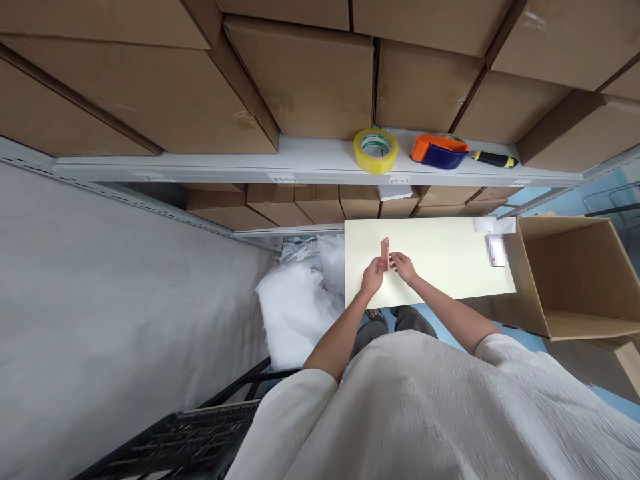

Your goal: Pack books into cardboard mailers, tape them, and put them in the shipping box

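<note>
Over the pale yellow board [430, 253], my left hand [373, 275] is closed on the lower end of a small, flat reddish-brown piece [385, 248], perhaps a little folded carton. The piece stands upright, its slanted top edge pointing away from me. My right hand [404, 267] is at its right side with fingers slightly spread, the tips close to the edge; whether they touch it I cannot tell.
A yellow tape roll [376, 151], an orange-and-blue tape dispenser [440, 151] and a black-yellow handled tool [494, 159] lie on the shelf edge [320, 175]. An open cardboard box [530, 267] stands right. White plastic bags [293, 307] lie left, above a black crate [200, 433].
</note>
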The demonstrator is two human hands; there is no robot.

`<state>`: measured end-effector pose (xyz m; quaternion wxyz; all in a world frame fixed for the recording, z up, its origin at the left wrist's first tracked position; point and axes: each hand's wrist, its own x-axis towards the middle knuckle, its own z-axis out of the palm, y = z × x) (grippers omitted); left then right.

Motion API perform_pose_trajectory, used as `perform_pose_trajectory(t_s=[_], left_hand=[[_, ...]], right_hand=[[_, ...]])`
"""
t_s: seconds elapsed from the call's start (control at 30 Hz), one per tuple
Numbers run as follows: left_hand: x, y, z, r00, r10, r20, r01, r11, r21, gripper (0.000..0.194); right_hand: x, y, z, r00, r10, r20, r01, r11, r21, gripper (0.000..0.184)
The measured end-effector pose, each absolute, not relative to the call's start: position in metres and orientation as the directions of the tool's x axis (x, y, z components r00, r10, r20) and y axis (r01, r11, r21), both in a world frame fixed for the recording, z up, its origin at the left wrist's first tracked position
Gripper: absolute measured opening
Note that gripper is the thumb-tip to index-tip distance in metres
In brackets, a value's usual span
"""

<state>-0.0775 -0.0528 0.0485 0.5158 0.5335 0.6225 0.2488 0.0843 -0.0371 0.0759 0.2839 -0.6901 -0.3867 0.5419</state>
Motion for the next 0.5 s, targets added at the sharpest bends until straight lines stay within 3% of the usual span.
perform_pose_trajectory(t_s=[0.1,0.23,0.37,0.5], left_hand=[[-0.093,-0.049,0.051,-0.074,0.948,-0.31,0.388,0.313,0.867,0.037],[-0.121,-0.05,0.046,-0.136,0.944,-0.3,0.427,0.329,0.842,0.043],[-0.138,-0.057,0.037,0.003,0.958,-0.287,0.611,0.225,0.759,0.044],[-0.142,-0.074,0.031,0.285,0.913,-0.292,0.771,-0.038,0.636,0.055]], right_hand=[[0.071,-0.036,0.075,-0.001,0.837,-0.547,0.235,-0.531,-0.814,0.05],[0.058,-0.042,0.067,-0.093,0.849,-0.52,0.484,-0.418,-0.769,0.044],[0.057,-0.055,0.063,-0.282,0.823,-0.493,0.784,-0.099,-0.612,0.046],[0.059,-0.067,0.064,-0.411,0.72,-0.56,0.897,0.209,-0.389,0.06]])
